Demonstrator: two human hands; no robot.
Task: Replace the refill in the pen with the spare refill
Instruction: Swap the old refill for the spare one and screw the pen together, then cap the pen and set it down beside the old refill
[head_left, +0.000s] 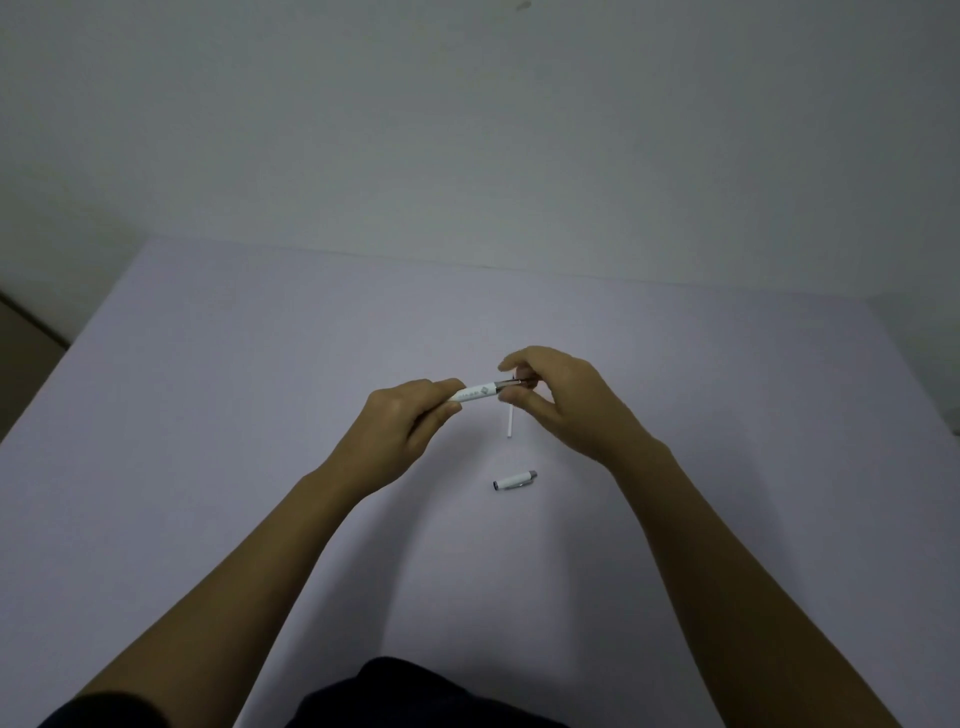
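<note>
My left hand (402, 423) grips the white pen barrel (475, 393), which bears a small grey logo and lies nearly level above the table. My right hand (558, 397) pinches a thin dark refill (514, 383) that sticks out of the barrel's right end. A slim white spare refill (510, 422) lies on the table just below and behind the hands, partly hidden by my right fingers. The pen's detached white front section (515, 480), with a grey tip, rests on the table nearer to me.
The pale lilac table (208, 415) spreads wide on all sides, its far edge against a plain wall. My dark clothing (415, 696) shows at the bottom edge.
</note>
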